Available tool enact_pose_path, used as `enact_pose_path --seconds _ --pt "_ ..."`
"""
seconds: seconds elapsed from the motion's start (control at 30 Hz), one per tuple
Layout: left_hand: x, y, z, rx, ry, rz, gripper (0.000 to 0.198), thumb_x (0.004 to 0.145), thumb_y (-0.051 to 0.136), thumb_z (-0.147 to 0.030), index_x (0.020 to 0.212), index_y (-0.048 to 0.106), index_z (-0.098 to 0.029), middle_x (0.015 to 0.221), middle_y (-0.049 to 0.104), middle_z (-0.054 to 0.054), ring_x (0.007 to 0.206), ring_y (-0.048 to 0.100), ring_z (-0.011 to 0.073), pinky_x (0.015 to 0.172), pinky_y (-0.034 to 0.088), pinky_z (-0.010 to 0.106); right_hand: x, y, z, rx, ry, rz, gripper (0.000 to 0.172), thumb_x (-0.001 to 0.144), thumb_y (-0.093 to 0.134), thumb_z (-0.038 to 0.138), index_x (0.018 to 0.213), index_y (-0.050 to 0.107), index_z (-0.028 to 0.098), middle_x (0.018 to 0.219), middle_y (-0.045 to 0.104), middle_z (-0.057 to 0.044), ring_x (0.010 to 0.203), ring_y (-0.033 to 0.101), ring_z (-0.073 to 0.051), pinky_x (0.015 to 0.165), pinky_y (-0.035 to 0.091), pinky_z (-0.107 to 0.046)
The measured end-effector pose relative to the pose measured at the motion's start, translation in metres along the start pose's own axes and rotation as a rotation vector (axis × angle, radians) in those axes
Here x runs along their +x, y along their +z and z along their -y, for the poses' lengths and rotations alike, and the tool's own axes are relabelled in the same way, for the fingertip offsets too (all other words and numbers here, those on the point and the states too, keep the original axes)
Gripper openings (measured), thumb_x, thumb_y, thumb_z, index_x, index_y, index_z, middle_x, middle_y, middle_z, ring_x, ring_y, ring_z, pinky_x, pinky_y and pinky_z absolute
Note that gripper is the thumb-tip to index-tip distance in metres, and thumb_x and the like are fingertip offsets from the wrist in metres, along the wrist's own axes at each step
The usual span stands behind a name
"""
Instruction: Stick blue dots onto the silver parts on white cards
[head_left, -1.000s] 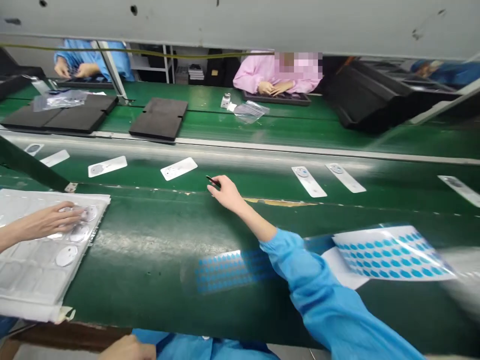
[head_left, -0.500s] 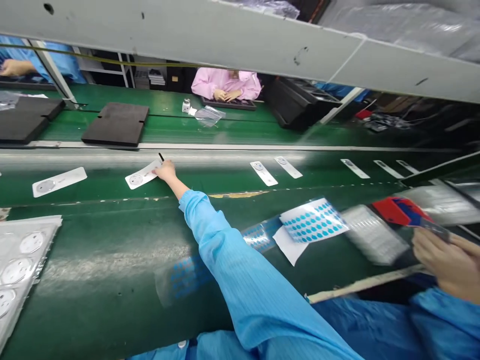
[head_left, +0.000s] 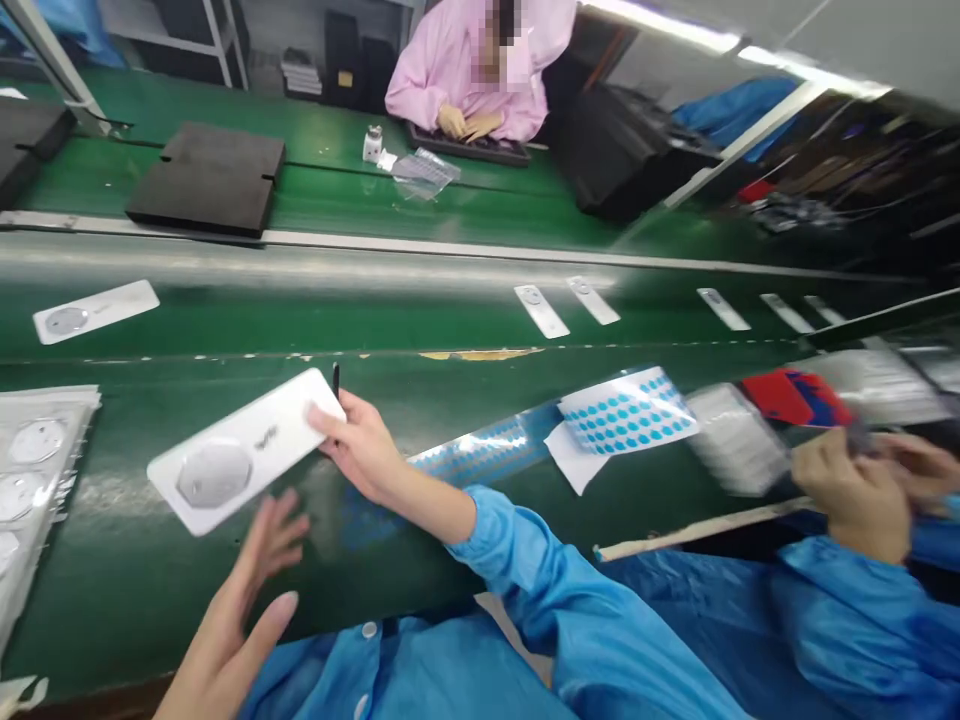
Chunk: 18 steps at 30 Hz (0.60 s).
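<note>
My right hand (head_left: 366,446) grips one end of a long white panel (head_left: 289,412) with rounded corners, thumb on top. Toward the panel's other end is a round grey part (head_left: 215,472), with small dark markings beside it. A thin black stick (head_left: 335,378) pokes up by the right hand's fingers; how it is held is hidden. My left hand (head_left: 251,580), a little blurred, is just below the panel with its fingers spread and nothing in them. Whether its fingertips touch the panel's edge I cannot tell.
Similar white panels (head_left: 96,312) lie along the green conveyor (head_left: 337,310). A tray of round white parts (head_left: 45,490) is at left. Sheets of blue stickers (head_left: 628,412) lie right of centre. A co-worker's hands (head_left: 862,490) are at right; a person in pink sits opposite.
My right hand has lifted the white panel off the conveyor and drawn it closer. My left hand has come into view from below. The camera view has tilted and shifted.
</note>
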<state>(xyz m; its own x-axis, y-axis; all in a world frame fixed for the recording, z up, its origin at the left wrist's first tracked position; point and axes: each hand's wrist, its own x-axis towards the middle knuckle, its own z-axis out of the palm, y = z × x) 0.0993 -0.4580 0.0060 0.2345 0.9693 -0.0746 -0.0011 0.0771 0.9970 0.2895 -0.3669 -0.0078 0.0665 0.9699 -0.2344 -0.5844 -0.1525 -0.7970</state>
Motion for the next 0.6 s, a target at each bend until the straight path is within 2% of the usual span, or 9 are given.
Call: enact_pose_path --seconds 0.07,0.1,0.13,0.2,0.27,0.33,0.4,0.47,0.6 --pt "0.022 0.008 0.01 -0.044 0.012 -0.07 0.071 0.084 0.079 -0.061 0.149 0.061 -0.038 0.149 0.065 0.007 0.139 0.06 0.0367 0.116 0.053 0.052 -0.025 0.005 -0.021 0.032 0.042 0.044 0.063 0.066 0.096 0.057 0.109 0.067 0.021 0.099 0.07 -0.004 0.087 0.064 -0.018 0.082 0.055 -0.031" --pt "0.033 0.012 0.013 -0.17 0.048 -0.223 0.065 0.091 0.072 -0.06 0.148 0.062 -0.031 0.149 0.065 0.01 0.139 0.06 0.0352 0.119 0.051 0.052 -0.034 0.004 -0.028 -0.034 0.043 0.07 0.063 0.067 0.095 0.06 0.109 0.069 0.021 0.096 0.07 -0.003 0.087 0.065 -0.02 0.086 0.056 -0.034" --pt "0.044 0.014 0.014 -0.27 0.092 -0.368 0.057 0.097 0.068 -0.057 0.145 0.064 -0.027 0.147 0.066 0.011 0.138 0.061 0.0326 0.12 0.05 0.051 -0.04 0.0 -0.032 -0.136 0.031 0.088 0.062 0.07 0.092 0.064 0.107 0.07 0.02 0.092 0.068 -0.003 0.085 0.064 -0.02 0.085 0.056 -0.035" --pt "0.059 0.012 0.014 -0.386 0.138 -0.518 0.044 0.1 0.067 -0.049 0.136 0.069 -0.022 0.141 0.069 0.011 0.133 0.065 0.0284 0.117 0.052 0.047 -0.047 -0.015 -0.032 -0.369 -0.01 0.096 0.059 0.08 0.079 0.074 0.102 0.073 0.019 0.08 0.062 -0.001 0.074 0.058 -0.018 0.076 0.053 -0.034" --pt "0.064 -0.001 0.016 -0.388 0.099 -0.578 0.037 0.097 0.074 -0.045 0.124 0.074 -0.02 0.127 0.075 0.009 0.119 0.072 0.0238 0.107 0.059 0.037 -0.05 -0.037 -0.022 -0.465 -0.034 0.049 0.055 0.092 0.067 0.073 0.099 0.075 0.019 0.077 0.057 -0.001 0.07 0.052 -0.017 0.073 0.049 -0.033" --pt "0.059 -0.021 0.019 -0.315 -0.018 -0.617 0.038 0.089 0.082 -0.046 0.114 0.076 -0.018 0.106 0.079 0.006 0.095 0.076 0.0186 0.086 0.063 0.026 -0.052 -0.058 -0.01 -0.55 -0.08 0.013 0.047 0.097 0.067 0.066 0.099 0.078 0.021 0.085 0.057 -0.003 0.08 0.053 -0.019 0.079 0.048 -0.035" --pt "0.048 -0.039 0.025 -0.204 -0.149 -0.592 0.045 0.081 0.088 -0.047 0.112 0.075 -0.017 0.094 0.078 0.004 0.077 0.073 0.0151 0.068 0.059 0.02 -0.054 -0.075 0.0 -0.799 -0.22 -0.012 0.039 0.1 0.066 0.059 0.1 0.081 0.024 0.093 0.056 -0.006 0.091 0.055 -0.022 0.087 0.048 -0.037" --pt "0.036 -0.05 0.029 -0.101 -0.266 -0.442 0.051 0.078 0.09 -0.047 0.116 0.073 -0.018 0.093 0.078 0.004 0.071 0.071 0.015 0.062 0.056 0.02 -0.057 -0.085 0.003 -0.943 -0.304 0.027 0.033 0.104 0.064 0.053 0.101 0.082 0.026 0.091 0.058 -0.006 0.093 0.057 -0.022 0.088 0.049 -0.038" --pt "0.021 -0.049 0.033 0.067 -0.454 -0.038 0.045 0.083 0.085 -0.05 0.11 0.073 -0.015 0.091 0.078 0.006 0.072 0.07 0.017 0.061 0.055 0.022 -0.065 -0.094 -0.01 -0.803 -0.132 0.162 0.032 0.105 0.063 0.049 0.103 0.077 0.021 0.086 0.068 -0.005 0.071 0.064 -0.017 0.063 0.054 -0.03"
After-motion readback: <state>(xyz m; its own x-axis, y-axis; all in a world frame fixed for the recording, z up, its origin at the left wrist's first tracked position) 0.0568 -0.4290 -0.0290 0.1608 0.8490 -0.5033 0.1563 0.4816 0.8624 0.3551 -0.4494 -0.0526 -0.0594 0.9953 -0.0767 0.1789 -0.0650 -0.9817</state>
